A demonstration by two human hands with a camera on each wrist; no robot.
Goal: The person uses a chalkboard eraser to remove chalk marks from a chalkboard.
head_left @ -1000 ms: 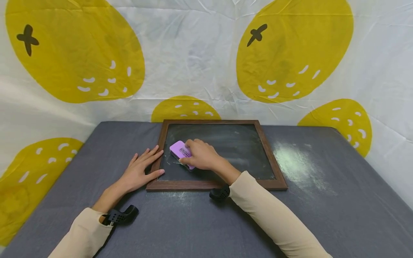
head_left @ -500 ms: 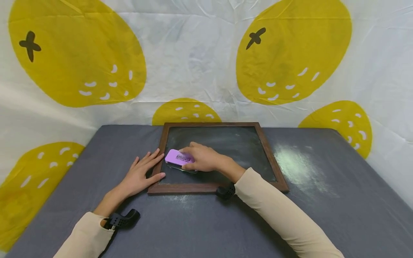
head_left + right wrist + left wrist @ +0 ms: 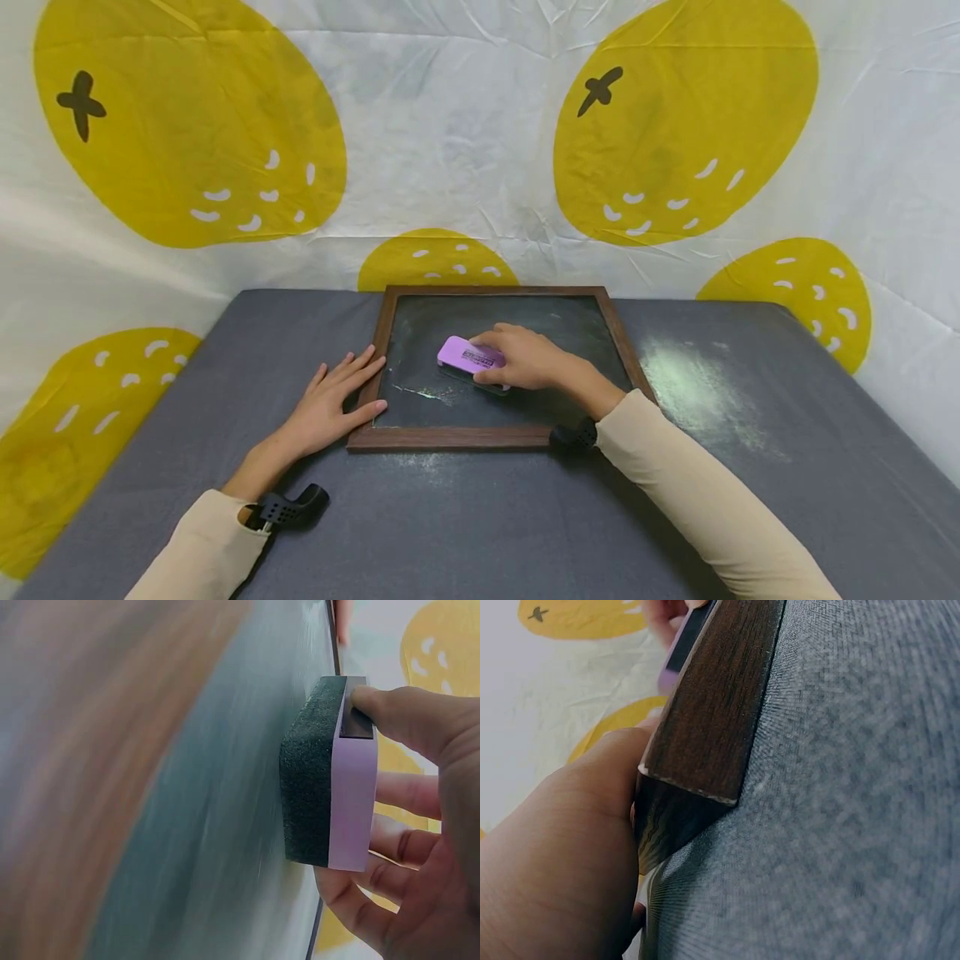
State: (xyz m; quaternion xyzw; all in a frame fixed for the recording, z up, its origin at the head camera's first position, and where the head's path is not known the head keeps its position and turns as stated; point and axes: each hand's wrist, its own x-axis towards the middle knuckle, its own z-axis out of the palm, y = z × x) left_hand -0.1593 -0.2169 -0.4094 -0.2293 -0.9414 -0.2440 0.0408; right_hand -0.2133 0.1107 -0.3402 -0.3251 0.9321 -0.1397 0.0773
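A chalkboard [image 3: 555, 333] in a brown wooden frame lies on the table. My right hand [image 3: 528, 357] grips a purple board eraser [image 3: 468, 357] over the middle of the board. In the right wrist view the eraser [image 3: 352, 802] shows a dark felt pad facing the board, with my thumb on one side and fingers on the other. My left hand [image 3: 333, 402] lies with spread fingers on the left side of the frame. The left wrist view shows this hand [image 3: 570, 840] against the frame's near corner [image 3: 697, 750]. Faint chalk marks [image 3: 427, 393] show at the board's lower left.
A dark grey cloth [image 3: 465, 525] covers the table. Behind it hangs a white curtain [image 3: 450, 108] printed with big yellow fruit shapes. Pale chalky smears [image 3: 697, 392] mark the cloth right of the board. A black wrist camera [image 3: 296, 507] sits on the left wrist.
My right hand has carried the eraser from the board's left part, first lower toward the left, then right to the middle. Chalk marks came into view behind it. My left hand stayed in place.
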